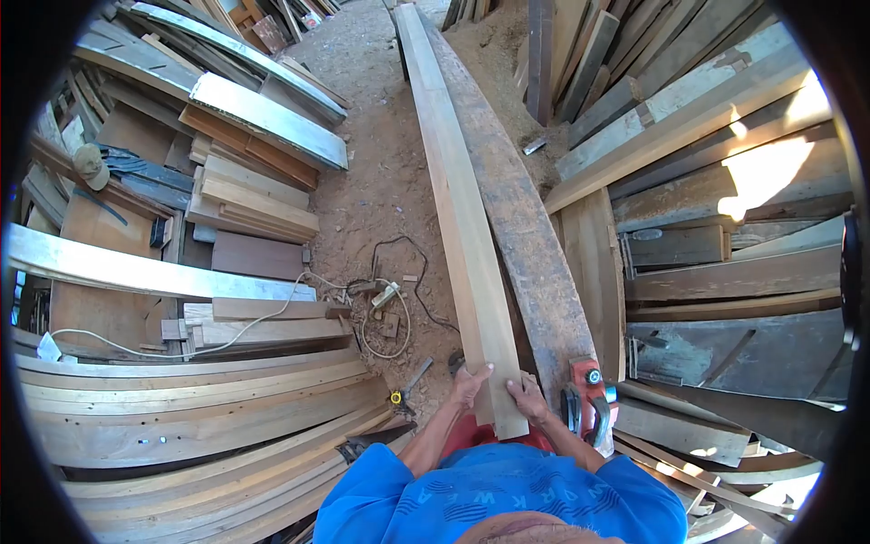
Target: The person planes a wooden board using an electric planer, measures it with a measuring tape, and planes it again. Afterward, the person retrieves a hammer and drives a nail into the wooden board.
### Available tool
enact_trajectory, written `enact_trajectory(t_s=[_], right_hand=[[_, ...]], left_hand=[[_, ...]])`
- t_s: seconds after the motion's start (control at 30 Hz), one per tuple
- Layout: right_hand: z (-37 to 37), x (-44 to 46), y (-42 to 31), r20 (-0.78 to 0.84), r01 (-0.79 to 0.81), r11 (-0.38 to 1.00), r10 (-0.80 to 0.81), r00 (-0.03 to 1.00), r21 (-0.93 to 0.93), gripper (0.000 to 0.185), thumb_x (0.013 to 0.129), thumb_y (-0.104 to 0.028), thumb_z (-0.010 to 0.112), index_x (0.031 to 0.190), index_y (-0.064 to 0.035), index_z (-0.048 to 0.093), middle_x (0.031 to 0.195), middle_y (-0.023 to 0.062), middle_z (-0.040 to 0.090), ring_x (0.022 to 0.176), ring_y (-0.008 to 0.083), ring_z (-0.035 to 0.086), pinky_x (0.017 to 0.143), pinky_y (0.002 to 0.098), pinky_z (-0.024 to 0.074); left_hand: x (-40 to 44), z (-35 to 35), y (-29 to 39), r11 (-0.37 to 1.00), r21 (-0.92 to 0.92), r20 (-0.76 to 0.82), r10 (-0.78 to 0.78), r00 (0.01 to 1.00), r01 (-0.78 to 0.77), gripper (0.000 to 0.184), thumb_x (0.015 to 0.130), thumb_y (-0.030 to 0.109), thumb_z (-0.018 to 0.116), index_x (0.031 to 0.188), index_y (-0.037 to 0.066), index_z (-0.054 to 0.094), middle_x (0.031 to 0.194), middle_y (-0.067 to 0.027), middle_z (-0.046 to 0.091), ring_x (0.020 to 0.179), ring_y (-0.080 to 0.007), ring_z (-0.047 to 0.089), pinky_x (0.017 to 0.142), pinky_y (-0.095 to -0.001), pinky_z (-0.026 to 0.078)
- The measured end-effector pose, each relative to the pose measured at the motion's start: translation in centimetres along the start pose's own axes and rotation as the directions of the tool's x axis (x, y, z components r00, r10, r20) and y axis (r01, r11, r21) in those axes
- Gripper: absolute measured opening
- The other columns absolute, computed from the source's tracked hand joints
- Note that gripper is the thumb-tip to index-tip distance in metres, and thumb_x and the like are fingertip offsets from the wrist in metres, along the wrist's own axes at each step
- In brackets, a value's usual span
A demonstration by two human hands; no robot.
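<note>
A long squared wooden beam point(465, 199) runs from close to my body away to the far end of a narrow, worn bench board point(535, 245). My left hand point(469, 384) grips the beam's left side near its close end, thumb on the top face. On the opposite side, my right hand point(528, 397) holds the same end, its thumb also over the edge. The fingers under the beam are hidden. Just right of my right hand, a red power tool point(594, 403) with a dark handle rests on the bench board. Something red shows partly beneath the beam's near end.
Stacked boards point(181, 408) fill the left side, and more planks point(734, 272) lie and lean on the right. On the dirt floor point(362, 195) are a power strip point(385, 295) with loose cords and a small yellow-and-black round item point(396, 397).
</note>
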State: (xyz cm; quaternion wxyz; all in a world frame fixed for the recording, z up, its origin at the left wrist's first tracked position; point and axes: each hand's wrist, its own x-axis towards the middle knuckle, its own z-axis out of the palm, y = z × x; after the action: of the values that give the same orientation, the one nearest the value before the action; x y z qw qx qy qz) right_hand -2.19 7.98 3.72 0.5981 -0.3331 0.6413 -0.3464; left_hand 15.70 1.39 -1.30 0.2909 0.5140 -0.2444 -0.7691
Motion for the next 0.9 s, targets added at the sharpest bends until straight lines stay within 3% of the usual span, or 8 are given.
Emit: enact_trajectory(t_s=[0.03, 0.23, 0.4, 0.53, 0.57, 0.67, 0.7, 0.9], right_hand=[[-0.4, -0.5, -0.5, -0.002, 0.045, 0.993, -0.045, 0.999, -0.108, 0.050, 0.101, -0.037, 0.058, 0.132, 0.0020, 0.059, 0.113, 0.0152, 0.067, 0.101, 0.0265, 0.066, 0.089, 0.0395, 0.0526], [-2.4, -2.0, -3.8, -0.017, -0.033, 0.991, 0.031, 0.999, -0.128, 0.053, 0.102, -0.041, 0.057, 0.128, 0.0048, 0.062, 0.110, 0.0168, 0.072, 0.098, 0.0229, 0.068, 0.086, 0.0393, 0.0547], [-5.3, -7.0, -13.3, 0.233, -0.066, 0.984, 0.026, 0.972, 0.164, 0.052, 0.099, -0.038, 0.065, 0.127, 0.0060, 0.062, 0.108, 0.0144, 0.072, 0.091, 0.0186, 0.070, 0.079, 0.0347, 0.0574], [-5.7, -9.2, -17.7, 0.282, -0.026, 0.913, -0.098, 0.954, 0.406, 0.057, 0.099, -0.042, 0.065, 0.129, 0.0056, 0.061, 0.107, 0.0140, 0.072, 0.092, 0.0182, 0.071, 0.079, 0.0329, 0.0573], [-6.0, -10.3, -20.1, 0.283, -0.038, 0.911, -0.088, 0.955, 0.411, 0.058, 0.099, -0.044, 0.063, 0.130, 0.0052, 0.060, 0.108, 0.0144, 0.072, 0.094, 0.0190, 0.071, 0.081, 0.0337, 0.0573], [-5.0, -13.1, -27.1, 0.215, -0.026, 0.814, -0.123, 0.969, 0.581, 0.058, 0.102, -0.046, 0.057, 0.133, 0.0034, 0.059, 0.115, 0.0157, 0.071, 0.100, 0.0219, 0.070, 0.088, 0.0369, 0.0565], [-4.3, -14.1, -29.3, 0.183, -0.017, 0.755, -0.136, 0.974, 0.656, 0.058, 0.103, -0.046, 0.055, 0.134, 0.0028, 0.058, 0.117, 0.0162, 0.070, 0.103, 0.0229, 0.070, 0.091, 0.0381, 0.0561], [-3.3, -15.3, -37.7, 0.388, -0.174, 0.444, -0.452, 0.803, 0.879, 0.052, 0.107, -0.038, 0.048, 0.143, -0.0015, 0.050, 0.129, 0.0198, 0.064, 0.110, 0.0296, 0.067, 0.097, 0.0434, 0.0561]], left_hand=[[-0.5, 0.5, 0.4, 1.000, 0.002, 0.012, -0.006, 1.000, 0.006, 0.049, 0.090, 0.021, 0.076, 0.131, 0.000, 0.059, 0.119, -0.0113, 0.068, 0.105, -0.0217, 0.067, 0.092, -0.0378, 0.054], [-3.4, 3.3, 3.8, 0.997, 0.055, 0.103, 0.054, 0.993, -0.060, 0.051, 0.092, 0.024, 0.073, 0.132, -0.003, 0.057, 0.122, -0.0136, 0.067, 0.108, -0.0215, 0.065, 0.095, -0.0376, 0.052], [-9.9, 7.4, 11.6, 0.970, 0.034, 0.246, 0.224, 0.943, -0.239, 0.052, 0.095, 0.022, 0.067, 0.136, -0.006, 0.050, 0.127, -0.0160, 0.064, 0.113, -0.0210, 0.062, 0.098, -0.0373, 0.050], [-17.0, 12.1, 18.8, 0.869, -0.085, 0.416, 0.476, 0.775, -0.488, 0.074, 0.093, 0.037, 0.067, 0.146, -0.006, 0.039, 0.138, -0.0158, 0.055, 0.129, -0.0227, 0.052, 0.110, -0.0386, 0.040], [-18.7, 12.4, 20.4, 0.881, -0.039, 0.485, 0.429, 0.762, -0.471, 0.093, 0.089, 0.045, 0.071, 0.153, -0.006, 0.028, 0.150, -0.0180, 0.044, 0.140, -0.0255, 0.043, 0.117, -0.0396, 0.032], [-21.7, 14.4, 22.3, 0.704, -0.193, 0.598, 0.637, 0.486, -0.684, 0.108, 0.086, 0.052, 0.074, 0.158, -0.006, 0.018, 0.159, -0.0196, 0.033, 0.148, -0.0271, 0.033, 0.120, -0.0396, 0.027], [-23.0, 15.0, 24.1, 0.663, -0.025, 0.688, 0.555, 0.468, -0.749, 0.122, 0.083, 0.061, 0.075, 0.160, -0.006, 0.007, 0.164, -0.0192, 0.022, 0.152, -0.0272, 0.023, 0.122, -0.0391, 0.022], [-25.8, 18.5, 29.6, 0.451, -0.043, 0.546, 0.758, 0.357, -0.891, 0.125, 0.085, 0.075, 0.063, 0.158, -0.010, 0.007, 0.153, -0.0194, 0.038, 0.140, -0.0241, 0.040, 0.115, -0.0357, 0.033]])
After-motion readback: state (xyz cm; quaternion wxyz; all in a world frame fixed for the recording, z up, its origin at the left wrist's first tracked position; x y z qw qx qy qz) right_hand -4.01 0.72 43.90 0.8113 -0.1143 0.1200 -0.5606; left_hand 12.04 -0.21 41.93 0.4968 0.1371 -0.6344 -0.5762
